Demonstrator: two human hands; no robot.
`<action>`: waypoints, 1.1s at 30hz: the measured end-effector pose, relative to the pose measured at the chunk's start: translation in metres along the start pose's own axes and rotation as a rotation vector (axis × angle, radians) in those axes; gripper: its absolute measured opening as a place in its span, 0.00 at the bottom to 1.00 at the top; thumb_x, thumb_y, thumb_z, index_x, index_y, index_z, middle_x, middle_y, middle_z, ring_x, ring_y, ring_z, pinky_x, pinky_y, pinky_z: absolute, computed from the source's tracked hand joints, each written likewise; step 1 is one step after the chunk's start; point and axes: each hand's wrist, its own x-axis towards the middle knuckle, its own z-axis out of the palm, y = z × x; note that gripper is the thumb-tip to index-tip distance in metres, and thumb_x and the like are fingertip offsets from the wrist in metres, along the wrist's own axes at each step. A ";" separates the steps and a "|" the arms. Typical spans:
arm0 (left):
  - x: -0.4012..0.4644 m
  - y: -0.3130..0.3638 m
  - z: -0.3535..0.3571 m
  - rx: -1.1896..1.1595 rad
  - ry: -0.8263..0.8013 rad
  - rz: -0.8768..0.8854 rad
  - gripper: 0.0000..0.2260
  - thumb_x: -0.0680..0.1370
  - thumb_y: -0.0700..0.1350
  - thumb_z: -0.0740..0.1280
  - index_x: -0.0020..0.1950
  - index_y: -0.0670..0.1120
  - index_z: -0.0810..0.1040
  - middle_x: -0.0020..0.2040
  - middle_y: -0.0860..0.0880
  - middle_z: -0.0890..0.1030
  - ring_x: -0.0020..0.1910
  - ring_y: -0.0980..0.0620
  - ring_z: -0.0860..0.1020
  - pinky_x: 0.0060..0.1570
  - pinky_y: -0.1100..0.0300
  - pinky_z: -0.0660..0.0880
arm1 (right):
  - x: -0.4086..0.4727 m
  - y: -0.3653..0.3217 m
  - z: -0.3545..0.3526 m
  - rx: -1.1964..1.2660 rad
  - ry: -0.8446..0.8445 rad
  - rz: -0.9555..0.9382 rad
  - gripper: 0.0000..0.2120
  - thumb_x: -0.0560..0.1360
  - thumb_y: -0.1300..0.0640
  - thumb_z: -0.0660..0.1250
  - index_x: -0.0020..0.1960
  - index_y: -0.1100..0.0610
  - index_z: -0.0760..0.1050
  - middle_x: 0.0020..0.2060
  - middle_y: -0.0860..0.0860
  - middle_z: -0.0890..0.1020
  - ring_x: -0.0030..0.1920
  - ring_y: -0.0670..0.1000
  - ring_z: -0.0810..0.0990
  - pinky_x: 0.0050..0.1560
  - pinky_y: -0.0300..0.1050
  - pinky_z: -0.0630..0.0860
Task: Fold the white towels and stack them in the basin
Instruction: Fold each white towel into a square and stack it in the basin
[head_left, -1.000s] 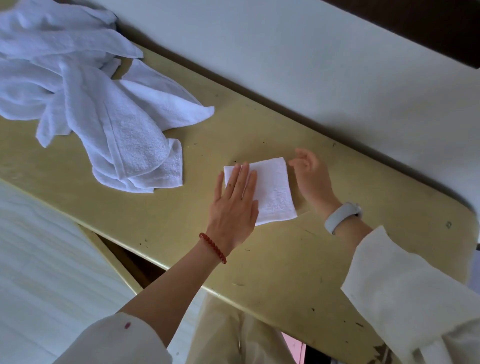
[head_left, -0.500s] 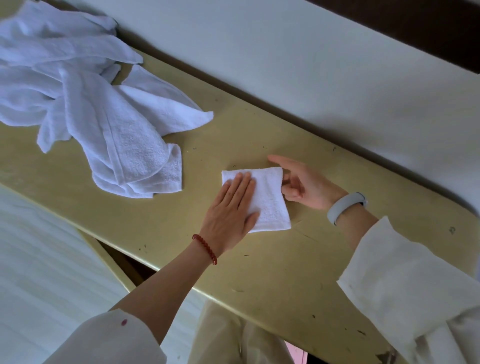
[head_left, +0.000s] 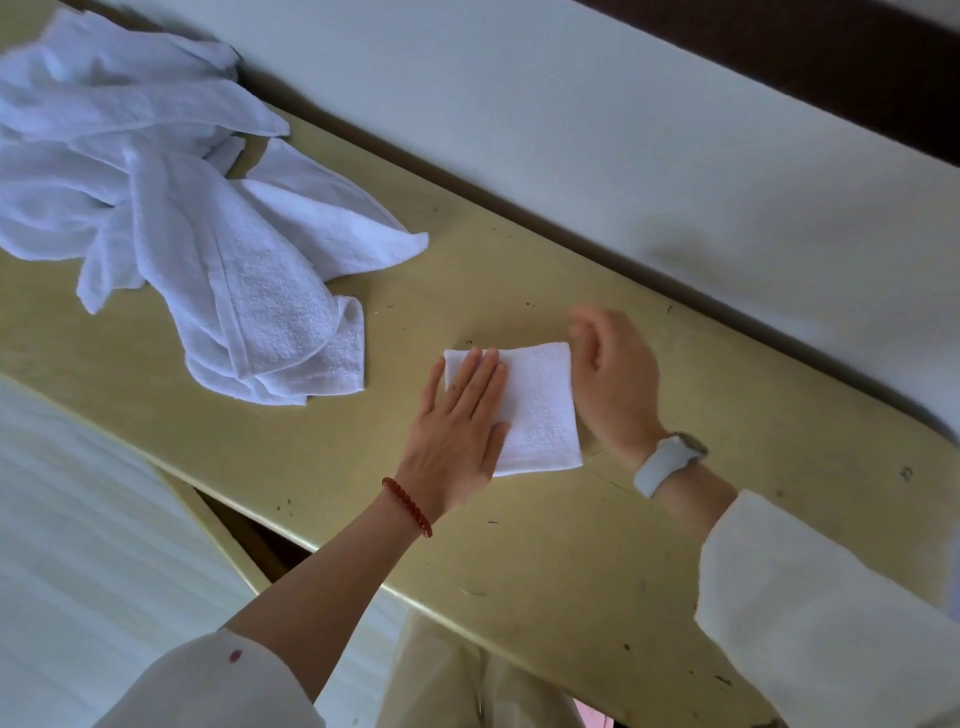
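Observation:
A small white towel (head_left: 540, 410), folded into a square, lies flat on the yellow table (head_left: 571, 545). My left hand (head_left: 457, 436) presses flat on the towel's left half, fingers together and stretched out. My right hand (head_left: 613, 384) stands on its edge against the towel's right side, fingers blurred and loosely curled, holding nothing. A heap of unfolded white towels (head_left: 171, 218) lies at the table's far left. No basin is in view.
A white wall (head_left: 623, 130) runs along the table's far edge. A white bed surface (head_left: 78, 545) lies at the lower left, with a dark gap between it and the table. The table's right end is rounded.
My right hand has let go of the towel's right edge and turned upright beside it. My left hand stays pressed on the towel, shifted slightly.

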 end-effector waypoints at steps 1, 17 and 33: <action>0.000 0.000 0.000 -0.005 0.030 -0.017 0.22 0.77 0.45 0.53 0.67 0.35 0.70 0.67 0.39 0.70 0.67 0.41 0.68 0.65 0.37 0.61 | -0.008 -0.005 0.007 -0.074 -0.016 -0.132 0.15 0.74 0.64 0.54 0.56 0.61 0.76 0.47 0.56 0.80 0.47 0.56 0.78 0.46 0.47 0.75; -0.005 -0.019 -0.002 0.019 -0.194 -0.169 0.27 0.78 0.54 0.48 0.71 0.39 0.62 0.72 0.42 0.65 0.71 0.42 0.64 0.66 0.35 0.56 | -0.021 0.036 0.032 -0.576 -0.443 -0.258 0.25 0.80 0.51 0.49 0.75 0.57 0.51 0.75 0.51 0.55 0.75 0.53 0.53 0.71 0.63 0.46; 0.094 -0.016 -0.026 -0.013 -0.456 -0.041 0.12 0.73 0.46 0.64 0.56 0.47 0.72 0.51 0.51 0.78 0.53 0.49 0.71 0.56 0.53 0.61 | -0.063 0.025 0.006 -0.253 -0.202 -0.246 0.16 0.67 0.70 0.67 0.55 0.63 0.76 0.53 0.59 0.80 0.53 0.61 0.79 0.53 0.55 0.75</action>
